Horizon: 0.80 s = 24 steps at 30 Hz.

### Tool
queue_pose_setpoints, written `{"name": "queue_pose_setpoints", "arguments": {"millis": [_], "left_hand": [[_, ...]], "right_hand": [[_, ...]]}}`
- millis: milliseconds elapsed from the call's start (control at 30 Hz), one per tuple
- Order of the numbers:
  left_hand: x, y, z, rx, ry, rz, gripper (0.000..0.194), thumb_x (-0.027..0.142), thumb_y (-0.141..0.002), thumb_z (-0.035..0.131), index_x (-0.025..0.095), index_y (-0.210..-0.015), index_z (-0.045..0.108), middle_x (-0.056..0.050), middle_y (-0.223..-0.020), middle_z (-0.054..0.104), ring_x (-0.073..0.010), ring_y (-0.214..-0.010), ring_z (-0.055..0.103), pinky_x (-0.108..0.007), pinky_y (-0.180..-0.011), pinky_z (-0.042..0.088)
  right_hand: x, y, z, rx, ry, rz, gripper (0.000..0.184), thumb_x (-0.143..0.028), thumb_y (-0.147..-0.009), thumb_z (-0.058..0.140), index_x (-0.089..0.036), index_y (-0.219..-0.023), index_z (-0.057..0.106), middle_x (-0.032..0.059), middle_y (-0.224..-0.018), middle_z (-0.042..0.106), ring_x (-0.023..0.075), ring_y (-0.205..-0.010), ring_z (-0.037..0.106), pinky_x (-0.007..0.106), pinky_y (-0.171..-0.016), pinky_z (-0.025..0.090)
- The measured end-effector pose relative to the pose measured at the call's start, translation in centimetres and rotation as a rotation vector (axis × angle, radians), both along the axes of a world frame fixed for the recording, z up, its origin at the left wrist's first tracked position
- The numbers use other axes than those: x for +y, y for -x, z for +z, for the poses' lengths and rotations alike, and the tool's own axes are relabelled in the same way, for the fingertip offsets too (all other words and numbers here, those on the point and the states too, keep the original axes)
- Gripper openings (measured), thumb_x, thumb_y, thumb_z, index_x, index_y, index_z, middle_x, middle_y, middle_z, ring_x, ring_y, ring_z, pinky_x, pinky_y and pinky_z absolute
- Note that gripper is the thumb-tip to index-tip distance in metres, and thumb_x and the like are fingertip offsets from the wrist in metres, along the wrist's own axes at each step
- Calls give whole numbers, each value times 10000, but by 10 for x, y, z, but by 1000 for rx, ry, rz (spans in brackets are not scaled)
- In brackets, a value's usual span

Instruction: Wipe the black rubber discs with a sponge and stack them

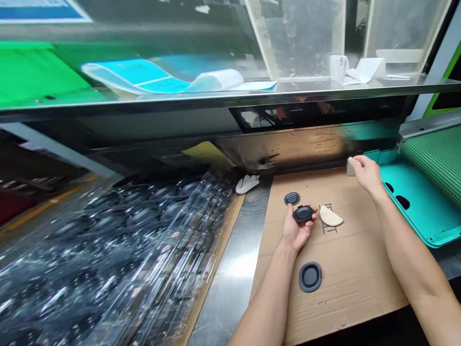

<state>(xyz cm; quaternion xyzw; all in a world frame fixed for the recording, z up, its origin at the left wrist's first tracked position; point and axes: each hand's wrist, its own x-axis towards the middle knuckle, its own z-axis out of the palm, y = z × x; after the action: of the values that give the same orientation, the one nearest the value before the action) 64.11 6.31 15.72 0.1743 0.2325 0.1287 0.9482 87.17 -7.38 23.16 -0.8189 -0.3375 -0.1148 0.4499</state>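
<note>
My left hand (pixel 298 230) is closed around a black oval plastic part (pixel 303 213), held face up above the cardboard sheet (pixel 360 269). Just behind it lies a second dark ring-shaped oval part (pixel 291 198). Nearer to me is a third dark grey part (pixel 310 277) of similar look, flat on the cardboard. A cream half-round pad (pixel 331 217) rests to the right of my left hand. At the cardboard's back edge, my right hand (pixel 368 174) pinches the top of a small beige block-shaped thing (pixel 350 167); its exact kind is unclear.
Stacked clear plastic trays (pixel 144 269) with dark parts fill the left. A teal bin (pixel 428 206) stands at the right, beside a green conveyor belt (pixel 437 154). Crumpled white material (pixel 247 183) lies on the metal surface. Overhead, a shelf (pixel 302 88) carries papers.
</note>
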Motion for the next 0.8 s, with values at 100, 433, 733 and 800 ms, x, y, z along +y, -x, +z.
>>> {"name": "queue_pose_setpoints", "arguments": {"millis": [100,433,733,800], "left_hand": [[2,3,3,0,111,-60,516,501,-1034,263,112,-956,594,-121,-821,631,-98,-547,569,-127,-367,399],[3,-1,11,144,187,-68,683,567,-1020,166,42,-939,595,-139,-691,640,-104,-446,579,-155,-385,482],[1,-2,9,137,170,-52,708,589,-1017,176,27,-966,605,-169,-707,673,-127,-468,617,-173,-393,500],[-1,-5,7,152,140,-43,720,611,-1009,176,37,-949,607,-171,-702,677,-136,-473,622,-186,-398,507]], "right_hand": [[6,25,13,148,-101,218,379,-520,-932,571,-188,-1055,705,39,-870,707,168,-746,609,282,-694,470],[20,81,5,299,104,481,442,-559,-865,624,-141,-957,735,52,-842,679,169,-748,561,290,-678,442],[14,61,-12,275,78,322,431,-560,-852,646,-152,-962,733,32,-741,661,161,-677,567,279,-649,459],[9,59,-19,287,95,322,422,-552,-854,639,-150,-945,733,38,-757,673,167,-687,582,279,-651,468]]}}
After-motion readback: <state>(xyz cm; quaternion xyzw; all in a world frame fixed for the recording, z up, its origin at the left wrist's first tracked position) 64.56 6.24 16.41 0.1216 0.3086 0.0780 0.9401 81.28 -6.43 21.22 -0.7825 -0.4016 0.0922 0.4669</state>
